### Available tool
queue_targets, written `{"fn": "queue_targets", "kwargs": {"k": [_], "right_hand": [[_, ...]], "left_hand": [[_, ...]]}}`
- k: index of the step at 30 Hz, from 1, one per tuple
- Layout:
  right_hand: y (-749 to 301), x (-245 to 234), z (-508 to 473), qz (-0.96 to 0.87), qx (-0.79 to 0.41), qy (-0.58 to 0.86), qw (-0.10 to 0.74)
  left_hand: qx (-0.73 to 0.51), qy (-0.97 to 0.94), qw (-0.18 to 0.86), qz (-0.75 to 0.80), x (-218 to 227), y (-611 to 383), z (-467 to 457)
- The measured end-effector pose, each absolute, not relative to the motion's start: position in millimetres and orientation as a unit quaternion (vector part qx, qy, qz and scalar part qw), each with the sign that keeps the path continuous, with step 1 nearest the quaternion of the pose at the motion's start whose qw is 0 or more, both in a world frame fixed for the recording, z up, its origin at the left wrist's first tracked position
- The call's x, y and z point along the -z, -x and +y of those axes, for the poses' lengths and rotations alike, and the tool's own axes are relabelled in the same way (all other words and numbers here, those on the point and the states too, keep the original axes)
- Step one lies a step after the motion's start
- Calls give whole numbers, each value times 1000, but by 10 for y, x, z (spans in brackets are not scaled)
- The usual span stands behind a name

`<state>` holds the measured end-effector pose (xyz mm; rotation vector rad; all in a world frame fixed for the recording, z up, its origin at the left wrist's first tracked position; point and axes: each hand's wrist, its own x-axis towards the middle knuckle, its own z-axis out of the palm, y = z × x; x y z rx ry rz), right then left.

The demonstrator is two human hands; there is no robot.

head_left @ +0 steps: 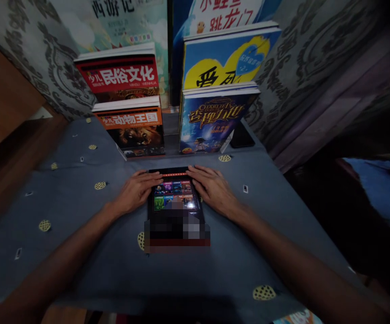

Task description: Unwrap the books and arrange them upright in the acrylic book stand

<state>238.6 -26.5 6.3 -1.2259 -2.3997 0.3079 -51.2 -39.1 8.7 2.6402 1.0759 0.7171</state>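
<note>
The glossy, dark-covered children's book [177,191] lies closed on the table at the clock's centre. At its 11 o'clock corner, the left hand [136,191] rests with fingers stretched and laid together; at 1 o'clock, the right hand [213,186] lies likewise. Both press lightly and neither grips, though I cannot tell where the thumbs are.

With pressure only along the far edge, the book could skew if one hand pushed harder, or ruck the cloth beneath. A forward shove might knock the lion-covered animal book [134,130] at 11 o'clock or the blue Charlie IX book [217,119] at 1 (both stand upright just beyond the fingertips).

The tablecloth [80,252] is blue-grey with yellow pineapple motifs, fairly smooth around the book. A flat black object [242,138], perhaps a phone, lies between 1 and 2 o'clock. The room is dim: wooden panel [6,90] at 10 o'clock, pale lilac curtain [336,90] at 2.
</note>
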Motion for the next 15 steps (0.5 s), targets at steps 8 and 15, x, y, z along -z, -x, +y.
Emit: {"fn": "queue_targets", "kwargs": {"k": [8,15], "right_hand": [[-2375,-33,-273,-867,-81,442,216],[-2029,-156,-364,-922,-40,338,185]], "left_hand": [[-287,-869,131,382,-54,619,-411],[-313,-854,153,386,-20,613,-346]]}}
